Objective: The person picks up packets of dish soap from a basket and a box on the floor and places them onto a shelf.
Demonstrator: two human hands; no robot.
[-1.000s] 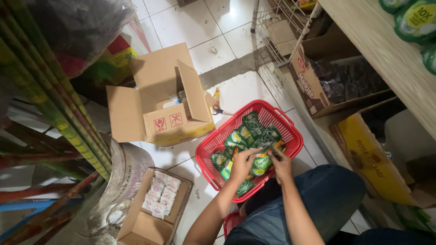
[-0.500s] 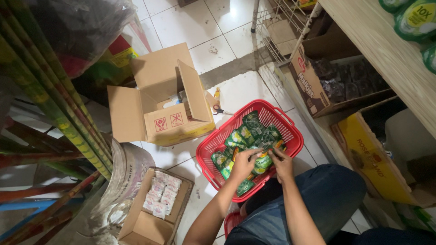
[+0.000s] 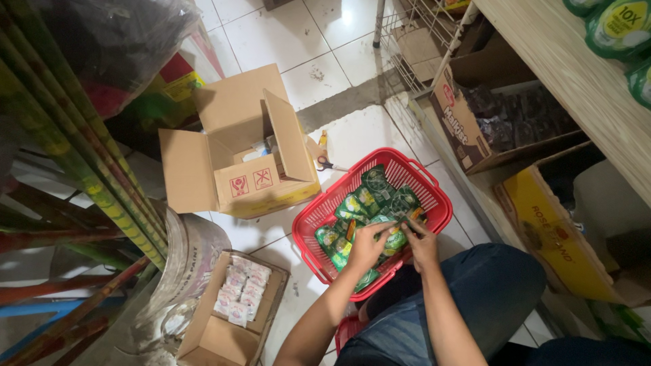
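Crouched over the white tile floor [image 3: 339, 27], your left hand [image 3: 368, 245] and right hand [image 3: 422, 244] meet inside the red plastic basket [image 3: 434, 183], each pinching the same green sachet [image 3: 394, 238] atop a heap of green packets [image 3: 369, 196]; beside your left arm sits a small carton of pale packets [image 3: 210, 339], beyond the basket scissors [image 3: 327, 163] and an open cardboard box [image 3: 234, 112]

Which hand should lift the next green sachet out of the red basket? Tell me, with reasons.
Probably the left hand. It already rests on the green sachets in the middle of the red basket, with more packs just beyond its fingers. The right hand sits at the pile's near edge, close to the rim.
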